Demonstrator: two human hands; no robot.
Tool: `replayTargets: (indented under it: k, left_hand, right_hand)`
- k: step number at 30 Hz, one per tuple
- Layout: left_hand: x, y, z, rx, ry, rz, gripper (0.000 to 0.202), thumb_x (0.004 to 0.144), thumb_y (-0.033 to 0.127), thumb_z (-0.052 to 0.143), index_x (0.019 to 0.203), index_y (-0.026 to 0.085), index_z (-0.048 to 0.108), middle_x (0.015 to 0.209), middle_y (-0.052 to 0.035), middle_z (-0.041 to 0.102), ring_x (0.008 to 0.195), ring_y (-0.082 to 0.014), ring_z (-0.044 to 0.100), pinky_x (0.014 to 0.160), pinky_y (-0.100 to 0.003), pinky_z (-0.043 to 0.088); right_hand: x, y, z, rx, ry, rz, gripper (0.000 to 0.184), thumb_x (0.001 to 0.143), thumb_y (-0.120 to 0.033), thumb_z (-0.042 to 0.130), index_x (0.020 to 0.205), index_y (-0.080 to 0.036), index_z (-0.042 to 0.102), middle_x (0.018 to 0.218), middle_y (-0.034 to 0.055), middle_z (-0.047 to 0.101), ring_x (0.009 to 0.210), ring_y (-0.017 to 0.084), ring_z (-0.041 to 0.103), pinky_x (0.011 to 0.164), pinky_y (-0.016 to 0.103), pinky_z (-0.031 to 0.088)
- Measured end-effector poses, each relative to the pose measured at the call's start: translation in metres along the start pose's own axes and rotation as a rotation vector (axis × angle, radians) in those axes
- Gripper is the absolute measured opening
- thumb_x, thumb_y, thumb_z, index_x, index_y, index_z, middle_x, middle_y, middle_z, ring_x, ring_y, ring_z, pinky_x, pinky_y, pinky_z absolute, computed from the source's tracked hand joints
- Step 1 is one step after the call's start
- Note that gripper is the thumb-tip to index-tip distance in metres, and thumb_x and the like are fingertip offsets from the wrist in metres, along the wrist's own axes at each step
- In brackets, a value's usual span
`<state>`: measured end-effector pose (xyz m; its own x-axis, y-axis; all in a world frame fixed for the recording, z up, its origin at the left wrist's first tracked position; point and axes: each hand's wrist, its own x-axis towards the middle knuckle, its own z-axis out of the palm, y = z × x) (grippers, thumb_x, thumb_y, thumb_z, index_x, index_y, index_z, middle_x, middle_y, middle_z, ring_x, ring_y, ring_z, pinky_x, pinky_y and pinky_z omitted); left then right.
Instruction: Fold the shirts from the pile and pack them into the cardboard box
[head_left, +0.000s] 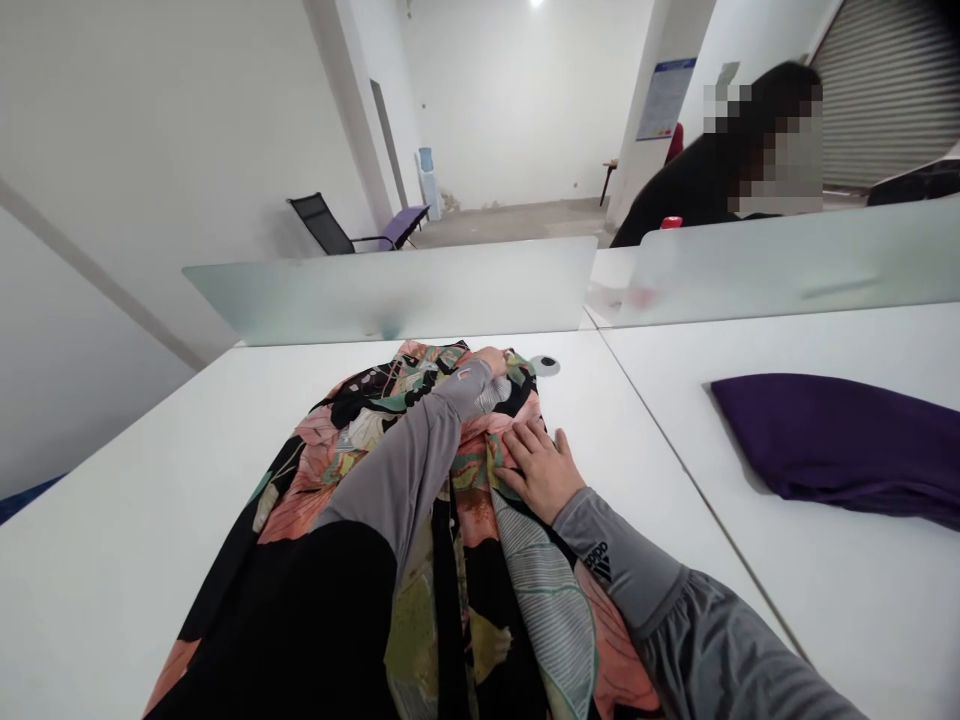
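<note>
A floral garment (472,530) in black, coral and green lies spread over the white table, its near end running out of view at the bottom. A dark strip like a front placket runs down its middle. At the far end, my left hand (493,361) is closed on the cloth; its fingertips are partly hidden. My right hand (546,470) lies flat with fingers spread, resting on the garment's right side. My left sleeve covers part of the cloth.
A purple folded cloth (840,440) lies on the adjoining table at right. Frosted dividers (427,290) line the back edge. A round cable grommet (546,365) sits beyond the garment. Behind the dividers, a person in black (682,190) leans forward.
</note>
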<state>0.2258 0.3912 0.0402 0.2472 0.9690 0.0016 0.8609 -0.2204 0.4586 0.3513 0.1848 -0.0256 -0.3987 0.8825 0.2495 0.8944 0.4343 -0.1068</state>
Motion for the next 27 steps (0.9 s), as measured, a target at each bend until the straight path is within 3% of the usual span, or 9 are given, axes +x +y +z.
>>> replayTargets:
  k: [4,7,10,13,16,19,22,24,27]
  left_hand:
    - [0.010,0.012,0.005,-0.038,0.118,0.038,0.023,0.085,0.032,0.055,0.094,0.017,0.070,0.093,-0.0078,0.073,0.091,-0.0219,0.068,0.078,-0.027,0.050]
    - [0.013,0.023,0.019,-0.079,0.130,0.108,0.021,0.087,0.026,0.053,0.098,0.017,0.070,0.091,-0.0067,0.073,0.085,-0.0193,0.069,0.078,-0.028,0.052]
    - [0.010,0.028,0.037,-0.093,0.135,0.205,0.024,0.086,0.017,0.054,0.105,0.018,0.068,0.106,-0.0068,0.072,0.100,-0.0182,0.066,0.092,-0.029,0.050]
    - [-0.004,0.028,0.045,-0.052,0.163,0.257,0.032,0.086,0.015,0.054,0.117,0.016,0.063,0.128,-0.0115,0.062,0.120,-0.0206,0.056,0.106,-0.033,0.042]
    - [-0.034,0.018,0.042,0.040,0.182,0.271,0.037,0.091,0.021,0.052,0.125,0.011,0.056,0.143,-0.0188,0.046,0.130,-0.0230,0.047,0.111,-0.033,0.036]
    - [-0.081,-0.008,0.033,0.153,0.166,0.303,0.038,0.093,0.025,0.051,0.128,0.012,0.054,0.146,-0.0165,0.043,0.132,-0.0208,0.043,0.113,-0.028,0.032]
    - [-0.133,-0.049,0.017,0.262,0.157,0.286,0.036,0.094,0.032,0.051,0.125,0.015,0.055,0.141,-0.0138,0.048,0.131,-0.0230,0.043,0.111,-0.035,0.034]
    - [-0.163,-0.082,0.000,0.323,0.165,0.225,0.034,0.094,0.036,0.050,0.122,0.016,0.056,0.137,-0.0135,0.052,0.128,-0.0255,0.046,0.107,-0.041,0.037]
    - [-0.197,-0.130,-0.037,0.398,0.185,0.103,0.029,0.094,0.035,0.050,0.116,0.019,0.059,0.129,-0.0115,0.057,0.124,-0.0248,0.048,0.105,-0.040,0.038]
  right_hand:
    - [0.000,-0.001,-0.001,0.017,0.007,0.011,0.060,0.097,-0.057,0.031,0.142,-0.020,0.046,0.150,0.0140,0.042,0.138,0.034,0.031,0.107,0.067,0.020]
    - [0.000,-0.002,-0.003,0.000,0.001,0.038,0.058,0.097,-0.054,0.032,0.141,-0.020,0.047,0.149,0.0146,0.042,0.138,0.035,0.031,0.107,0.066,0.021]
    - [0.001,-0.002,-0.004,-0.028,-0.007,0.058,0.057,0.097,-0.053,0.032,0.141,-0.019,0.047,0.150,0.0143,0.042,0.137,0.036,0.032,0.106,0.064,0.024]
    - [0.002,0.000,-0.002,-0.061,0.008,0.056,0.057,0.097,-0.051,0.032,0.141,-0.019,0.048,0.149,0.0137,0.042,0.137,0.037,0.031,0.105,0.063,0.026]
    - [0.003,0.004,0.002,-0.098,0.067,0.035,0.055,0.097,-0.048,0.033,0.140,-0.020,0.050,0.148,0.0135,0.045,0.136,0.037,0.032,0.104,0.062,0.028]
    - [0.005,0.009,0.007,-0.133,0.121,0.006,0.052,0.097,-0.046,0.033,0.138,-0.020,0.052,0.146,0.0131,0.047,0.134,0.037,0.035,0.102,0.061,0.030]
    - [0.007,0.012,0.011,-0.155,0.144,-0.012,0.051,0.097,-0.044,0.033,0.138,-0.019,0.052,0.145,0.0128,0.048,0.133,0.036,0.037,0.101,0.060,0.031]
    - [0.008,0.014,0.013,-0.159,0.154,-0.016,0.051,0.096,-0.044,0.033,0.138,-0.020,0.052,0.144,0.0126,0.049,0.132,0.036,0.037,0.100,0.059,0.032]
    - [0.010,0.017,0.015,-0.167,0.166,-0.017,0.050,0.096,-0.043,0.032,0.137,-0.021,0.052,0.144,0.0123,0.049,0.132,0.035,0.038,0.099,0.059,0.034]
